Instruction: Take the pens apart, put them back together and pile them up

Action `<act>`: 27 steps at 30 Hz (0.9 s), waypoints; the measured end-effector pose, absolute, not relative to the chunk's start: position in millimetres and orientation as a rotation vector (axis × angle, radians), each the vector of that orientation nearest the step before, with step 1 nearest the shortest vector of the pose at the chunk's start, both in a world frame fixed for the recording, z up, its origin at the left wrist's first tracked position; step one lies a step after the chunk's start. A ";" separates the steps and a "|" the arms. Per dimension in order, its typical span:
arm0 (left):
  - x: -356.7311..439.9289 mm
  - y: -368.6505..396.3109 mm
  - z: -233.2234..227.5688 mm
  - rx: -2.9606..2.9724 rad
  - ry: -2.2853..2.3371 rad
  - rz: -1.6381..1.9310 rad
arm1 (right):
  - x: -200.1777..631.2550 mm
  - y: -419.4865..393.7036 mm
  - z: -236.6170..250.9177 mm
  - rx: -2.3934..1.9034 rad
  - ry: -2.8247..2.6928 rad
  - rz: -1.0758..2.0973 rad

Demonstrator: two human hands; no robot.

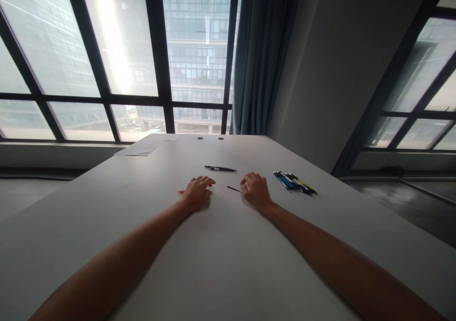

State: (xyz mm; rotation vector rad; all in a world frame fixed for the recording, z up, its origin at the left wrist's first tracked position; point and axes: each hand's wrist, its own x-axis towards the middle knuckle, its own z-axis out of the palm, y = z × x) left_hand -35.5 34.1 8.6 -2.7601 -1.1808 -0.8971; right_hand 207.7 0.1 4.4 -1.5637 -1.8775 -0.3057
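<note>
A thin rod, clear at one end and dark at the other, like a pen refill [234, 188], lies between my hands just over the white table. My right hand [256, 190] is curled, with thumb and fingertips at the dark end of the refill. Near the pale end is my left hand [198, 193], its fingers half bent and the thumb apart from them. From behind the left wrist sticks out a small orange-red piece [180, 192], partly hidden. Beyond both hands lies a black pen [221, 168].
To the right lies a bundle of pens [295, 183], mostly dark with blue, green and yellow parts. Paper sheets [142, 145] rest at the far left corner of the white table [213, 264]. Behind the table are windows [197, 45] and a blue curtain [258, 60].
</note>
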 end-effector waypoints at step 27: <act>-36.0 31.5 7.6 -2.627 -1.166 -0.747 | 206.6 3.9 -2.1 -1.417 -2.002 -0.188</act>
